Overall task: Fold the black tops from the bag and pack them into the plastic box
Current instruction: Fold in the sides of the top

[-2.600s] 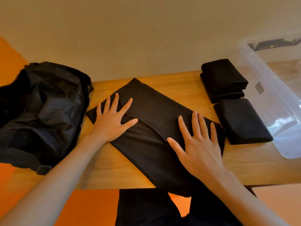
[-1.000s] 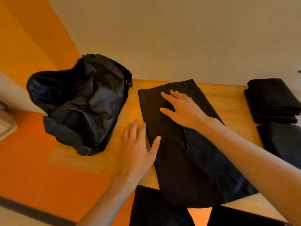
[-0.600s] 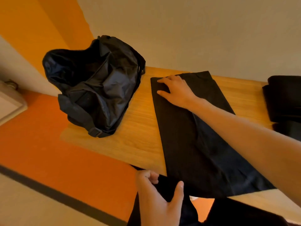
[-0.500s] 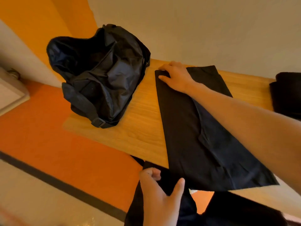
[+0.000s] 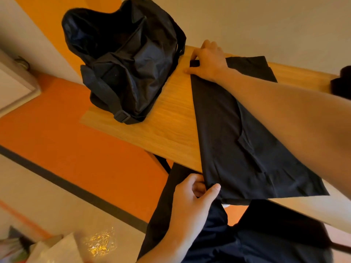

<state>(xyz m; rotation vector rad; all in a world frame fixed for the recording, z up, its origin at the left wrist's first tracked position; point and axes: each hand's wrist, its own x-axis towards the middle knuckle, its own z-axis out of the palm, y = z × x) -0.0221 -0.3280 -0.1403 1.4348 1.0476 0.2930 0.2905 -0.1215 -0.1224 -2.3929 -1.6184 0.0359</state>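
Head view: the top (image 5: 224, 130) lies as a long strip on the table (image 5: 171, 120), right of the bag (image 5: 123, 63). The left hand (image 5: 190, 205) pinches its near corner and the right hand (image 5: 209, 59) grips its far corner. The step is probably the crosswise fold; next, the ends must meet squarely.

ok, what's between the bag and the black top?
Only a bare strip of wooden table separates the bag from the black top, per the head view.
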